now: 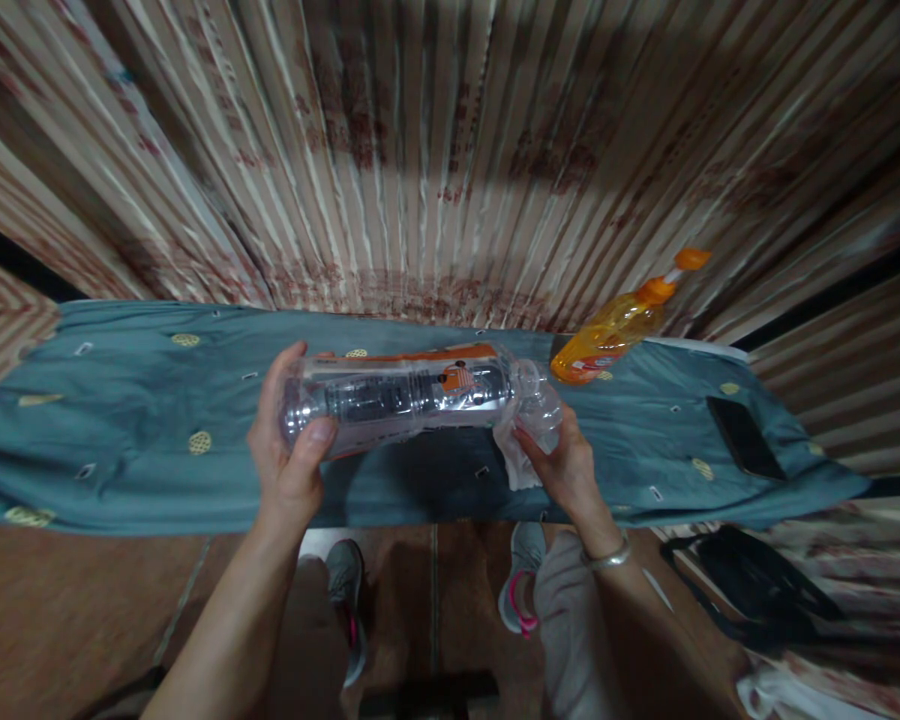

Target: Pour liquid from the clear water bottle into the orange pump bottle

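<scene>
A large clear plastic bottle [420,395] with an orange truck print is held sideways above the cloth-covered table. My left hand [291,440] wraps round its left end, thumb across the near side. At the bottle's right end, my right hand [562,460] is closed on a crumpled white cloth [521,465], which lies against the clear, bumpy end. Some right fingers are hidden behind the plastic. Just beyond that hand stands an orange spray bottle [607,335] of yellow-orange liquid, appearing tilted in this view.
Green patterned cloth [195,400] covers the narrow table. A dark phone [744,437] lies toward its right end. Pleated curtains [420,150] hang behind. A black bag [765,575] is at lower right, and my shoes [345,580] show on the brown floor below.
</scene>
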Motion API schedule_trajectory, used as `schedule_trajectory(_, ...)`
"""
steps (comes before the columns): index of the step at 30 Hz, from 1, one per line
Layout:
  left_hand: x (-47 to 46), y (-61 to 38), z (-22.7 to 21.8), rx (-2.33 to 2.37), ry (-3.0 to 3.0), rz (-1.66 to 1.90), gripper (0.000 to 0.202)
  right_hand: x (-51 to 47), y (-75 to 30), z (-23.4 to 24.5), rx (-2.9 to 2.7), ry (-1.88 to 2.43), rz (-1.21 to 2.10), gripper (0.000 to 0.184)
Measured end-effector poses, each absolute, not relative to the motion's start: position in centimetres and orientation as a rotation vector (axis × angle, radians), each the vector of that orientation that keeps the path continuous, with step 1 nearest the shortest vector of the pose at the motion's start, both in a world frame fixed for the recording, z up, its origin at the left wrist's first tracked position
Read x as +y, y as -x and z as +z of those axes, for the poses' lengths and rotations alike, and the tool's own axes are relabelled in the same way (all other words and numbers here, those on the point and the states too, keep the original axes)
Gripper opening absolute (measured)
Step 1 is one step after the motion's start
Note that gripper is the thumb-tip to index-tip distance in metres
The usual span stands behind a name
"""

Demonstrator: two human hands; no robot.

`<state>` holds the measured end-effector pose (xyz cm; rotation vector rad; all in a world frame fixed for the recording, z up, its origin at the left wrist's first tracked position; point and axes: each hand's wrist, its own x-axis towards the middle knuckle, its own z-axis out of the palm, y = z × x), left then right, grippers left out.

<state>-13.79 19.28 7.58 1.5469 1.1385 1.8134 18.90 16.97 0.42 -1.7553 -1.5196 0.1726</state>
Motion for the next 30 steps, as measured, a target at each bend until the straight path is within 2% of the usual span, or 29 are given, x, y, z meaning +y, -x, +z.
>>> schedule_trajectory(30,19.44,13.80,7.33,1.109,-1.552,1.834,0.077,16.95,-18.87,0.40,-1.510,1.775,0.181,0.070)
